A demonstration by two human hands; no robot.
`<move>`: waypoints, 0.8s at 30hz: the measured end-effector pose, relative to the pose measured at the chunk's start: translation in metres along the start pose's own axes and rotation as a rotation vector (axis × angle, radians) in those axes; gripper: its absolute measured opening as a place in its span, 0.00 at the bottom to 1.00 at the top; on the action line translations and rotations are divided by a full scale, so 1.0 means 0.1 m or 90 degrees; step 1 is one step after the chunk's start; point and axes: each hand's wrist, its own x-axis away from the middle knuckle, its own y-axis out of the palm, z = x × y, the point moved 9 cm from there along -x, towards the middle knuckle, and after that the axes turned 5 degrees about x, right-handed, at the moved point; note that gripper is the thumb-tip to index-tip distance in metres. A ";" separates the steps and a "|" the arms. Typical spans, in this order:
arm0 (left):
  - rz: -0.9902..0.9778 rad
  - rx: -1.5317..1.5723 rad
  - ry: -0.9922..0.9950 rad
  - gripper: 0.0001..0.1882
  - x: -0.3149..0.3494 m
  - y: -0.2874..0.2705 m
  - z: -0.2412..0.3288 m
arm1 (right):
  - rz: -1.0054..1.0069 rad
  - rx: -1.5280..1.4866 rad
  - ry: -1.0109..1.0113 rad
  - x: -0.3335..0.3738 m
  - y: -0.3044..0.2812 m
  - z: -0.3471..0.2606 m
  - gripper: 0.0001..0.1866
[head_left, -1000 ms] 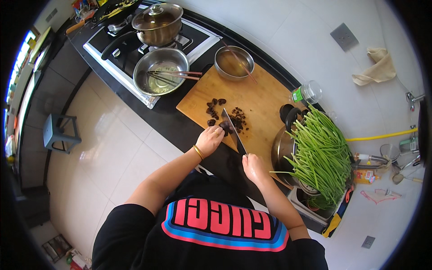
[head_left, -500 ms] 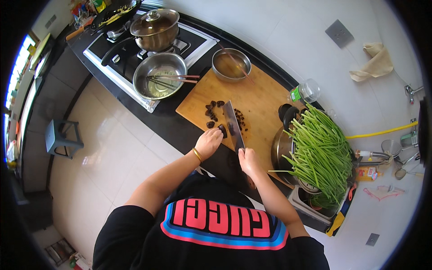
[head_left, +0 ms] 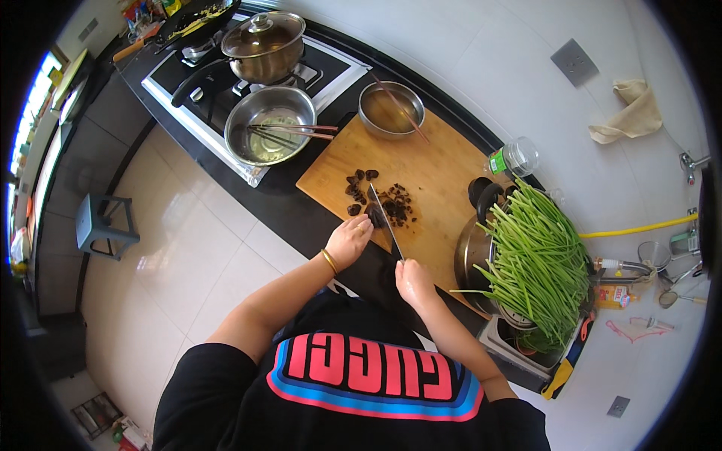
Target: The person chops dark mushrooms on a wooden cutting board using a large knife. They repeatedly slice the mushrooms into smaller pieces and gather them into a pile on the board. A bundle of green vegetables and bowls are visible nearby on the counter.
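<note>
My right hand (head_left: 415, 283) is wrapped round the handle of a kitchen knife (head_left: 386, 218). Its blade stands nearly on edge over the wooden cutting board (head_left: 444, 169), close beside my left fingertips. With bunched fingers, my left hand (head_left: 350, 240) presses a dark brown piece, which looks like mushroom (head_left: 374, 213), against the board near its front edge. Small chopped bits (head_left: 404, 203) lie just right of the blade. Larger dark pieces (head_left: 355, 185) are loosely grouped beyond my left hand.
At the board's back stands a steel bowl of brownish liquid (head_left: 391, 109) with chopsticks across it. Left are a steel pan with chopsticks (head_left: 256, 146) and a lidded pot (head_left: 265, 60) on the stove. Green stalks (head_left: 534, 263) heap over a pot at right, near a clear jar (head_left: 519, 156).
The knife has swung left toward my left fingers, and its blade has turned from showing its broad side to nearly edge-on. My left hand has barely moved.
</note>
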 end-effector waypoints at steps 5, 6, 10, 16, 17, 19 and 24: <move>-0.006 -0.015 0.014 0.15 -0.04 -0.01 0.00 | 0.015 -0.040 0.016 -0.14 0.00 0.00 0.16; -0.006 -0.023 0.020 0.15 -0.06 -0.02 0.00 | 0.020 -0.032 0.015 -0.16 -0.03 -0.03 0.16; -0.026 0.002 0.016 0.14 -0.04 0.03 0.00 | 0.006 -0.010 0.030 -0.26 0.02 -0.04 0.17; 0.001 -0.003 0.037 0.14 -0.05 -0.07 0.06 | 0.006 -0.026 0.002 -0.14 -0.08 0.02 0.17; -0.003 -0.010 0.041 0.15 -0.05 -0.07 0.05 | 0.001 -0.022 0.003 -0.12 -0.03 0.10 0.17; 0.012 -0.027 0.049 0.15 -0.04 -0.09 0.08 | -0.020 -0.007 0.019 -0.03 -0.08 0.09 0.17; -0.010 -0.024 0.057 0.16 -0.07 -0.05 0.04 | -0.023 -0.021 0.038 -0.04 -0.11 0.20 0.17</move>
